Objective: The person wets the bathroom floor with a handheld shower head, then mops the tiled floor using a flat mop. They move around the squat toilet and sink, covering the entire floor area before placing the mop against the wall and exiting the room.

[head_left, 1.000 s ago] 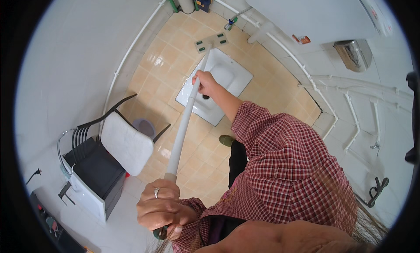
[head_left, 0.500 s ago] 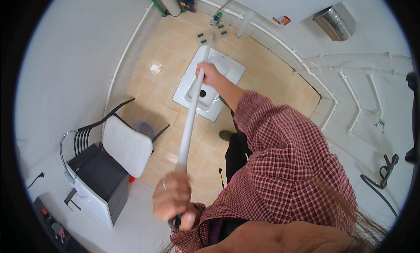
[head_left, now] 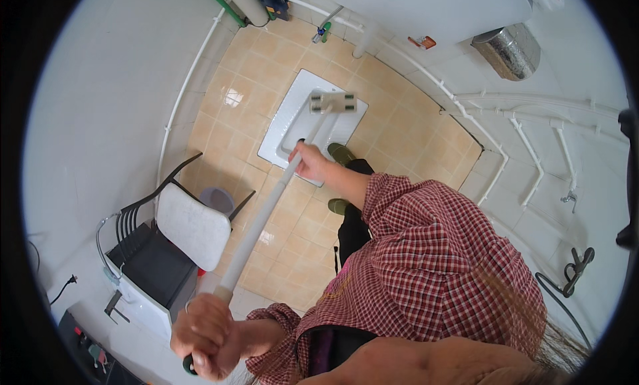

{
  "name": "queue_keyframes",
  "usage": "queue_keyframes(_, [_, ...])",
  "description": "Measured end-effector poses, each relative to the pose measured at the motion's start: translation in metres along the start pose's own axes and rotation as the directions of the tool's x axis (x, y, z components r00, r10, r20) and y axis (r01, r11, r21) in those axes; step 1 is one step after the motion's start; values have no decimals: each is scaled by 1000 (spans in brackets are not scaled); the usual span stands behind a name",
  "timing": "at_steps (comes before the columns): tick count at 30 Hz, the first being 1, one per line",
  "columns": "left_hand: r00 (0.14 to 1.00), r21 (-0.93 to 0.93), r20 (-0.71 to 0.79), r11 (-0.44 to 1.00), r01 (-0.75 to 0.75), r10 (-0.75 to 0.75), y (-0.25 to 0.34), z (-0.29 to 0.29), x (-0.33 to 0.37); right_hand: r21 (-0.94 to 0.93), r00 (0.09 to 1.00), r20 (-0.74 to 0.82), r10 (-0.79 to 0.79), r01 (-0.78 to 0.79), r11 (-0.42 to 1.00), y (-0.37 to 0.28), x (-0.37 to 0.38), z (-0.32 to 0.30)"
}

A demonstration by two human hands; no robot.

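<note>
A long white-handled mop (head_left: 256,233) slants from the lower left up to the middle, with both my hands closed on it. My left hand (head_left: 205,335) wraps the dark-tipped top end of the handle. Lower down the pole, my right hand (head_left: 309,162) grips it. The mop's pale rectangular head (head_left: 333,103), marked with dark green patches and slightly blurred, is over the far right part of the white squat toilet (head_left: 275,141). Whether the head touches the toilet surface I cannot tell. Part of the drain hole shows beside my right hand.
A black-framed chair (head_left: 194,226) stands at left, near a small bin (head_left: 217,198) and a white washbasin (head_left: 143,315). White pipes (head_left: 418,77) follow the right wall, below a metal paper holder (head_left: 509,53). My green shoes (head_left: 339,206) stand on beige tiles.
The mop head has come nearer, from the floor beyond the toilet's far edge to over the toilet. My left hand has moved down and left, and my right hand nearer with the pole.
</note>
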State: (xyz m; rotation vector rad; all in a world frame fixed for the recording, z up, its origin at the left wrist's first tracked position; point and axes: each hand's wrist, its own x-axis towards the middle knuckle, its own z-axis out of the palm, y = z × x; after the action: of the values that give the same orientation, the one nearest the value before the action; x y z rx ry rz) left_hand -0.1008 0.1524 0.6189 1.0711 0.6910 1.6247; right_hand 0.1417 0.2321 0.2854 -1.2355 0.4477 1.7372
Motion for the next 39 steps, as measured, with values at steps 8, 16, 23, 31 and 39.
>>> queue_keyframes(8, [959,798,-112,599,-70,261,15,10,-83,-90,994,-98,43,-52,995,-20,-58,-69])
queue_keyframes(16, [945,-322,305,947,-16,120,-39,66,-67,113,984,-127,-129,144,983,-95,-85,-132])
queue_keyframes(23, [998,-32,19,997,-66,66,-13,58,-79,-108,995,-83,53,-62,992,-31,-6,-112])
queue_keyframes(31, [910,-7,384,986,-167,157,-113,20,-51,-673,982,-145,118,-185,716,-33,112,-40])
queue_keyframes(39, [896,128,-410,984,-127,169,-150,-2,-129,-354,290,928,-232,503,-788,-175,5,94])
